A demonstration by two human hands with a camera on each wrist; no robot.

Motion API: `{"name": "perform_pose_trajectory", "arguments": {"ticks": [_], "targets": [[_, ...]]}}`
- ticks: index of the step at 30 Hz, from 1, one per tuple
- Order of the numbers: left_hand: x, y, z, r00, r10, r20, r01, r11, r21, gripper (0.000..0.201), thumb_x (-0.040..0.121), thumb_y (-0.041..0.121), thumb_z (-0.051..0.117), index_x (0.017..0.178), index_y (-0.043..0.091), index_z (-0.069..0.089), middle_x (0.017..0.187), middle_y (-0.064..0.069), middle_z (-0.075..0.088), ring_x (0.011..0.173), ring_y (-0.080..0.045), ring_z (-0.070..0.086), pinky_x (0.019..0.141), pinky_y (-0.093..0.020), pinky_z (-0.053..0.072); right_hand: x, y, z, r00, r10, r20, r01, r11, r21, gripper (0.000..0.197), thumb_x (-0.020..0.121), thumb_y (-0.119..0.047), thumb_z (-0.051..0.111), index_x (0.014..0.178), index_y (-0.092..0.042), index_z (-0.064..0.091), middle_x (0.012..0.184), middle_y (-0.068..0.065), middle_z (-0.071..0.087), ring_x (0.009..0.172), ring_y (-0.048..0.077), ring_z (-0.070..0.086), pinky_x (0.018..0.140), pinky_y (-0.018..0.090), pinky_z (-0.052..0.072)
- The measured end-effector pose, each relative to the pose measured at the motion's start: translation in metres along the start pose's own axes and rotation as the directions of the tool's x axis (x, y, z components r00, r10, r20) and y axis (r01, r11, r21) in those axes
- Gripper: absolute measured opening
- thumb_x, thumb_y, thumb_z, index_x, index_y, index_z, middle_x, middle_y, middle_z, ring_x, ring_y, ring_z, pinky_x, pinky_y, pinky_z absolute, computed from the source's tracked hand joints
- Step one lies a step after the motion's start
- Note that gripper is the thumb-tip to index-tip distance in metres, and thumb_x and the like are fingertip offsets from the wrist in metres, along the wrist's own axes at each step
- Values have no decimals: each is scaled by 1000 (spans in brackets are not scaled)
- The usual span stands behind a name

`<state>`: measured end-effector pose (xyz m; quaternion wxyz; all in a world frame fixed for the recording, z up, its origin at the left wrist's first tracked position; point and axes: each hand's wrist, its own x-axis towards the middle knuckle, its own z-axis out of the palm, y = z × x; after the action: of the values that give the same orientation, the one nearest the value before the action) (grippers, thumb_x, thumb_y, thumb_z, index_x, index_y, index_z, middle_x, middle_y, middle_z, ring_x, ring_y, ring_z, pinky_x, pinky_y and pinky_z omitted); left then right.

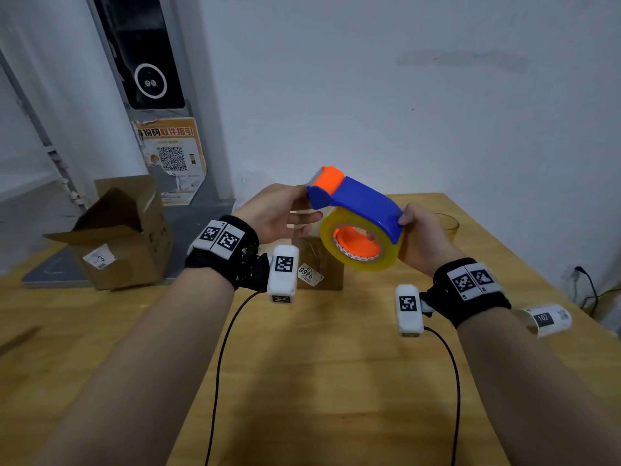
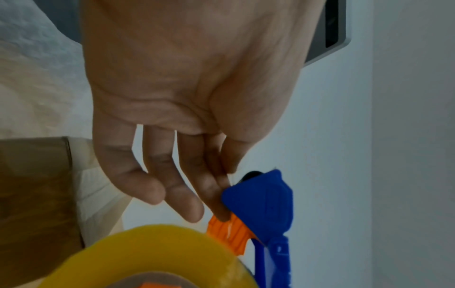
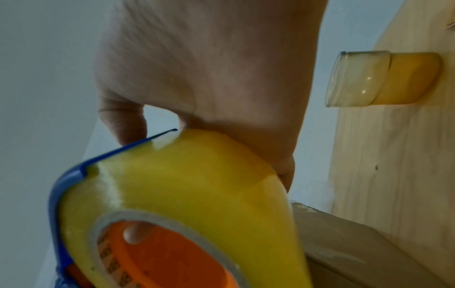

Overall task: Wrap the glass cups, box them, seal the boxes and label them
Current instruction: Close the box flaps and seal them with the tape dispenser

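Both hands hold a tape dispenser in the air: blue body, orange cutter end, yellowish tape roll. My left hand pinches its front end by the cutter with thumb and forefinger, the other fingers straight. In the left wrist view the forefinger lies on the orange part beside the blue nose. My right hand grips the rear, thumb on the blue cover; a fingertip shows inside the orange core. A small brown box sits on the table under the dispenser. A glass cup stands behind my right hand.
An open cardboard box stands at the table's left edge. A roll of printed labels lies near the right edge. The wooden table meets a white wall at the back. Wrist-camera cables trail across the table's front.
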<state>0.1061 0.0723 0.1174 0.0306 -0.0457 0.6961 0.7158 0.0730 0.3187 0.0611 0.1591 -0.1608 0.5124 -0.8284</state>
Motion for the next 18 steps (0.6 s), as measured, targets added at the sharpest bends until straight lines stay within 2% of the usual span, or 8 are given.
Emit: {"name": "perform_pose_trajectory", "arguments": {"ticks": [4,6,9,11,14,18], "targets": [[0,-4,-2,1000,-26,-8,26,998,54,20,105,27,50,105,15,67,106,-6,74,76,-20,75,70,-33,55,0,-2,-2,1000,-2,16,3,999,-39,47,67,-14,47,109,0,63,90,13,71,76,24,69,74,32,58],[2,-7,-4,998,-68,-5,68,997,26,31,107,40,46,110,16,65,112,-6,74,78,-21,76,69,-33,57,0,-2,-2,1000,2,5,-2,997,-76,47,67,-17,47,108,1,62,90,13,70,77,25,67,74,33,57],[5,-11,-8,988,-146,47,148,988,-46,51,104,58,41,121,15,63,110,-4,74,83,-22,75,70,-34,57,1,-3,-5,1000,10,-13,-12,994,-104,55,59,-20,57,110,1,57,91,12,69,80,25,66,76,35,55],[2,-13,-8,985,-147,92,149,989,-22,42,103,53,50,116,17,66,109,-2,73,84,-20,73,71,-33,54,2,-4,-7,1000,11,-15,-12,992,-126,51,61,-19,55,108,0,58,89,11,70,80,26,65,75,34,54],[2,-17,-6,991,-119,60,117,993,26,19,104,29,52,107,18,67,102,1,76,82,-17,71,71,-31,50,2,-4,-8,1000,20,9,-19,990,-142,44,65,-19,50,104,0,61,87,11,71,78,25,66,75,34,55],[8,-21,-8,994,-113,3,111,986,124,16,103,19,53,108,14,67,87,0,76,76,-15,70,70,-31,47,4,-7,-9,999,30,27,-26,990,-141,42,66,-21,52,101,0,61,84,13,72,74,26,69,71,33,60]]}}
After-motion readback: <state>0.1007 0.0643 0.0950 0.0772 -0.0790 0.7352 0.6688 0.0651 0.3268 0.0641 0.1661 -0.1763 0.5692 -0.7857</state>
